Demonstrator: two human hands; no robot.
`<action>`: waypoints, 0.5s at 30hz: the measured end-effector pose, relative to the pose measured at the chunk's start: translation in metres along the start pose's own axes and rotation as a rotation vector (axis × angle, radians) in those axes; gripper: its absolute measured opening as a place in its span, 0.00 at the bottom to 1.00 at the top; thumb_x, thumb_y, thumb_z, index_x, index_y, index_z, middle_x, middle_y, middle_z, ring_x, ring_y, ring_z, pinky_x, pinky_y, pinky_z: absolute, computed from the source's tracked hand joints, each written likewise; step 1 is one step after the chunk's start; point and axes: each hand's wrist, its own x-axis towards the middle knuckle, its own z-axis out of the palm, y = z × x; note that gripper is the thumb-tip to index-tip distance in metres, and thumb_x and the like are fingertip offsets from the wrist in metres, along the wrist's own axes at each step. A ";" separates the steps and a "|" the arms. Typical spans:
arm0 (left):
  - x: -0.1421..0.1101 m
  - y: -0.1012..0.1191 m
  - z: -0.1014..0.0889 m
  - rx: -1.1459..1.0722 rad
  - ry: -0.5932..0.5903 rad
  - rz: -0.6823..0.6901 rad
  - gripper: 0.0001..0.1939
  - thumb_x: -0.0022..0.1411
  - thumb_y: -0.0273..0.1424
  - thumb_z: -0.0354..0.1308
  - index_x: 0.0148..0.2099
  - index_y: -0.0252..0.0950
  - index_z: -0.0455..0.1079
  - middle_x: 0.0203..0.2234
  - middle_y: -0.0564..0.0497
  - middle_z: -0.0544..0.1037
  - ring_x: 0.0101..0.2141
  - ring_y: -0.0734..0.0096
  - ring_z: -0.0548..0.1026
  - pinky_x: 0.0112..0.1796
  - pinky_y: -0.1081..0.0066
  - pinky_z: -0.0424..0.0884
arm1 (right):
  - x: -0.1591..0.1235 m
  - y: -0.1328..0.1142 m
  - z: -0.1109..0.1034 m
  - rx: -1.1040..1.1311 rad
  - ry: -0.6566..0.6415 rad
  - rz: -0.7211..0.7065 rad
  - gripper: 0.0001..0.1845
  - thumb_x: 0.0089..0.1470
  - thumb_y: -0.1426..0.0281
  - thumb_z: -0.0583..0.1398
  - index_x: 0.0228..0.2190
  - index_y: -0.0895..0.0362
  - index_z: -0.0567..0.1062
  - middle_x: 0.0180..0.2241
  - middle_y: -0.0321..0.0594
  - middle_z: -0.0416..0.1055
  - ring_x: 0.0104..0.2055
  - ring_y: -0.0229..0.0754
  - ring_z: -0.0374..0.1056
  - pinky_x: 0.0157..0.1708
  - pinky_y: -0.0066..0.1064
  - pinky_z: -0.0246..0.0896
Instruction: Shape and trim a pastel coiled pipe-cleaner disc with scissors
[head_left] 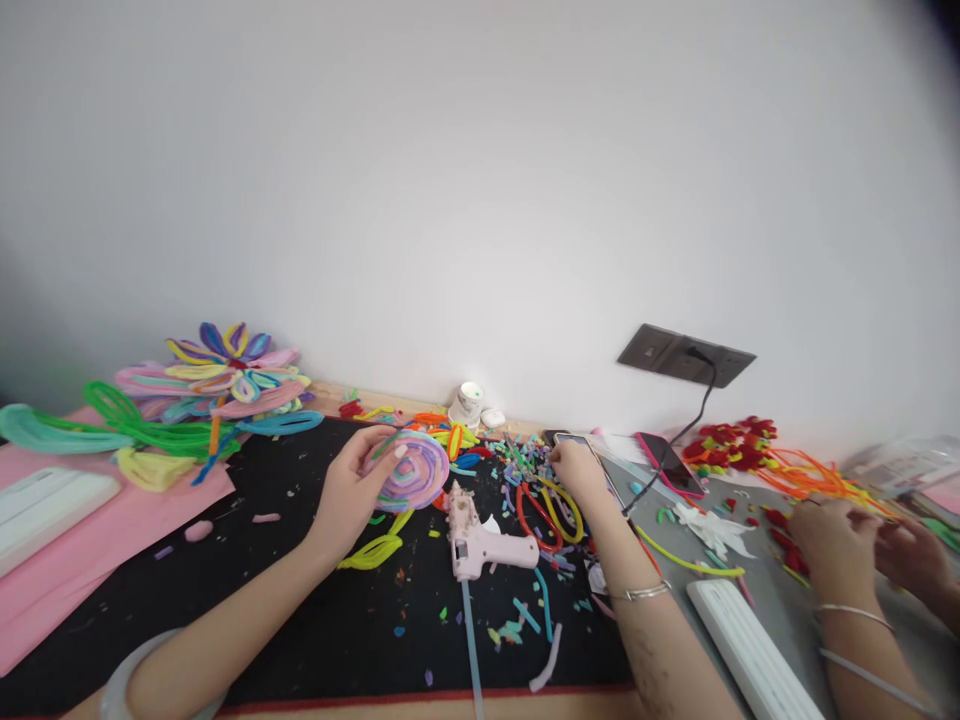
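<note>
My left hand [358,483] grips the left edge of a flat spiral disc [415,470] coiled from pink, purple and pastel pipe cleaners, holding it just over the black mat [300,590]. My right hand [576,468] reaches forward into a heap of short coloured pipe-cleaner scraps [525,462], its fingers curled and pinched among them; what they pinch is too small to name. A pink glue gun [480,540] lies on the mat between my two forearms. Red and yellow pipe-cleaner loops [551,512] lie beside my right wrist.
A large pipe-cleaner flower [225,375] and green loops [142,425] lie at the back left on pink paper [82,545]. Another person's hands [862,545] work at the right by red and orange pieces [739,445]. A phone [670,463] charges from a wall socket [686,354]. White cases [45,505] [750,650] lie either side.
</note>
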 end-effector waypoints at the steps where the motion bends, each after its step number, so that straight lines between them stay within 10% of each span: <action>1: 0.000 0.000 0.000 0.006 0.000 0.001 0.17 0.55 0.40 0.61 0.44 0.36 0.69 0.40 0.47 0.77 0.42 0.61 0.75 0.43 0.64 0.72 | 0.003 -0.002 0.002 -0.025 -0.004 0.017 0.14 0.49 0.80 0.56 0.34 0.60 0.79 0.39 0.52 0.77 0.42 0.45 0.72 0.40 0.29 0.60; 15: -0.004 0.009 0.001 0.061 -0.038 0.006 0.15 0.57 0.38 0.59 0.44 0.36 0.69 0.39 0.48 0.77 0.42 0.61 0.75 0.43 0.64 0.72 | 0.019 -0.006 0.011 0.014 -0.032 0.076 0.15 0.48 0.80 0.56 0.38 0.59 0.77 0.42 0.55 0.74 0.46 0.51 0.71 0.41 0.35 0.61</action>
